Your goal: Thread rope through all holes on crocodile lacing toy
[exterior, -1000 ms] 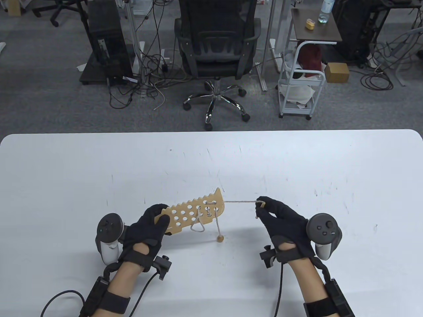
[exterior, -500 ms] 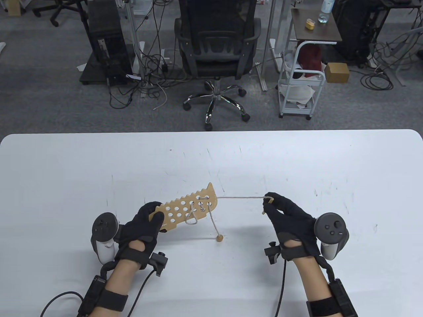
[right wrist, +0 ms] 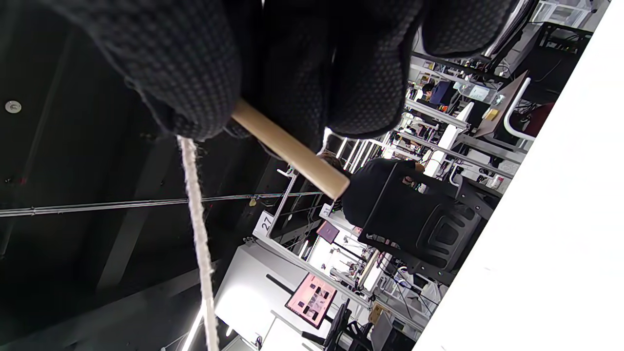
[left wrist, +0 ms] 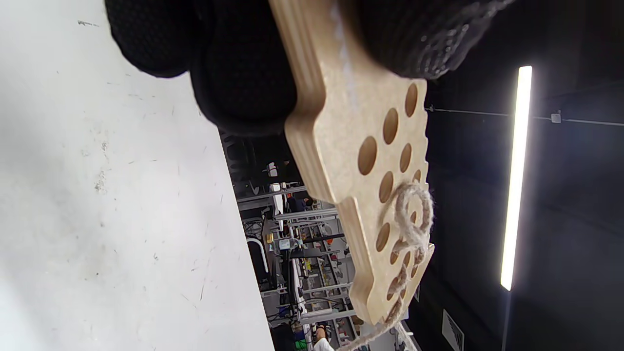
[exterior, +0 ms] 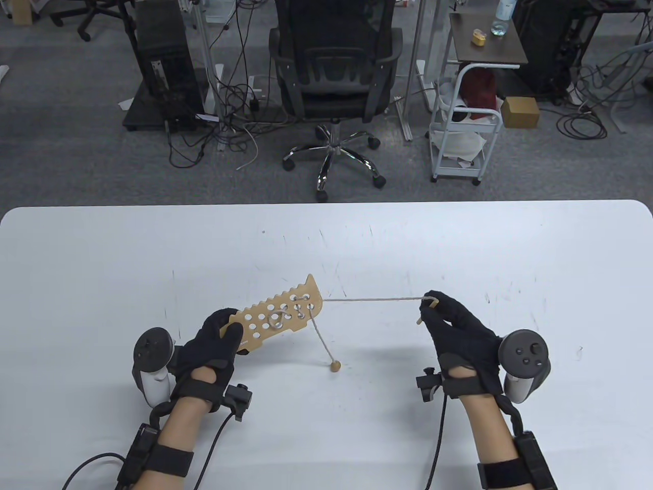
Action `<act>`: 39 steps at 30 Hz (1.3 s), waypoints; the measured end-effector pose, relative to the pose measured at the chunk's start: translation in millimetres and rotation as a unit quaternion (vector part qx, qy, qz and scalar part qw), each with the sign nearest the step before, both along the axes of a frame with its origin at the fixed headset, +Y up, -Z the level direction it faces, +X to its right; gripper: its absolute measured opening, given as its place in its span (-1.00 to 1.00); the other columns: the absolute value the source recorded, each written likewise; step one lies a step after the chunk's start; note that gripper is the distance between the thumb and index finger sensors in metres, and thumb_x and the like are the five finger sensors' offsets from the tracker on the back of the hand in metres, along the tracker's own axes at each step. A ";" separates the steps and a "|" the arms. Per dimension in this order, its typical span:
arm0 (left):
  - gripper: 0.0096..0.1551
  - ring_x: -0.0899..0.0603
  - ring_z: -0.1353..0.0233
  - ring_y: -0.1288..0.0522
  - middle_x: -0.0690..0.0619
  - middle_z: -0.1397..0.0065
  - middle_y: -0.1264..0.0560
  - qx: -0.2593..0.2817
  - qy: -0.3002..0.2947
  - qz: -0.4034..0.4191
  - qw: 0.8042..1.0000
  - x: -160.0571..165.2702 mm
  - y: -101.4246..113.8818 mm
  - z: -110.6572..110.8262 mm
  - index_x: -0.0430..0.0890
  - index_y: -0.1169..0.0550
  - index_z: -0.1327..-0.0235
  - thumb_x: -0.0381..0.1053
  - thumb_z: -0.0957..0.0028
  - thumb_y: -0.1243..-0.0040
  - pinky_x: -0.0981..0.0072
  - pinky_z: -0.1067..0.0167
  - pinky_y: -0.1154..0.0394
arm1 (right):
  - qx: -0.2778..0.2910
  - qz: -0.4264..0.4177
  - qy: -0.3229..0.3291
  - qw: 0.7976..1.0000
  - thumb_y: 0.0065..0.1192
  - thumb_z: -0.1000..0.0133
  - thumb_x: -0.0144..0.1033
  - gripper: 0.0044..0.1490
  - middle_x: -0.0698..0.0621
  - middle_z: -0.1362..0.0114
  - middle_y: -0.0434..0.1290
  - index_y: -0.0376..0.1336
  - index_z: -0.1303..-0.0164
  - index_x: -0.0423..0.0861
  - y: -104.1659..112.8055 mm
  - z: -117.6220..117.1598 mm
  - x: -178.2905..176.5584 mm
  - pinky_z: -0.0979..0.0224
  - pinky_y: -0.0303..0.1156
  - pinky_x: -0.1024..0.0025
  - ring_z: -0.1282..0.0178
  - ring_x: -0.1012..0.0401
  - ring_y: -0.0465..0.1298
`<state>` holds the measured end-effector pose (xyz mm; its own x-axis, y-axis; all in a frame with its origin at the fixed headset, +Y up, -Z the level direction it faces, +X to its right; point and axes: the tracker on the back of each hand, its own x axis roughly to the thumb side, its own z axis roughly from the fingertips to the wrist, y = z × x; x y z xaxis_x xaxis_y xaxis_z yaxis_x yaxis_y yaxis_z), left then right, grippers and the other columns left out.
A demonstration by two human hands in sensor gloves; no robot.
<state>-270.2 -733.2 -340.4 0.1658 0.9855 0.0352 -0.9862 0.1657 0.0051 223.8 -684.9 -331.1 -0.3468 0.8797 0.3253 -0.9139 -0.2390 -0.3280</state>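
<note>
The wooden crocodile lacing board point(exterior: 278, 316) has many round holes and a toothed far edge. My left hand point(exterior: 217, 342) grips its near-left end and holds it tilted above the table; it also shows in the left wrist view point(left wrist: 370, 161). The beige rope point(exterior: 375, 299) is laced through holes at the board's right end and runs taut to the right. My right hand point(exterior: 449, 326) pinches the rope's wooden needle point(exterior: 432, 303), which shows in the right wrist view point(right wrist: 290, 148). The rope's other end hangs down to a wooden bead point(exterior: 335, 365) on the table.
The white table point(exterior: 102, 265) carries both hands near its front. Behind its far edge stand an office chair point(exterior: 336, 76), a white cart point(exterior: 464, 132) and cables on the floor.
My hands have moved apart: the left with the board to the left, the right with the needle to the right. The slack loop at the board has been drawn small against it.
</note>
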 end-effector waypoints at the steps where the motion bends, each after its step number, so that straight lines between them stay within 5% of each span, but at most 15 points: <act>1: -0.40 -0.09 0.06 -0.65 0.10 -0.12 -0.62 -0.001 0.002 0.000 1.000 -1.1 -0.4 -0.3 0.05 -0.47 -0.22 0.15 0.13 -0.25 -0.03 -0.26 -0.47 | 0.000 -0.001 -0.003 1.000 0.53 0.01 -0.20 -0.51 -0.04 -0.18 0.66 0.48 -0.14 0.00 0.1 0.0 1.1 -0.40 0.25 -0.23 -0.26 -0.07 0.56; 39: -0.40 -0.09 0.05 -0.65 0.10 -0.12 -0.61 -0.017 0.066 0.019 0.998 -37.4 -12.6 -8.4 0.05 -0.47 -0.22 0.14 0.13 -0.25 -0.03 -0.26 -0.47 | -0.014 -0.034 -0.048 0.998 0.50 -0.01 -0.18 -0.52 -0.03 -0.19 0.65 0.48 -0.15 0.01 -5.6 -2.0 25.5 -0.39 0.26 -0.22 -0.26 -0.08 0.55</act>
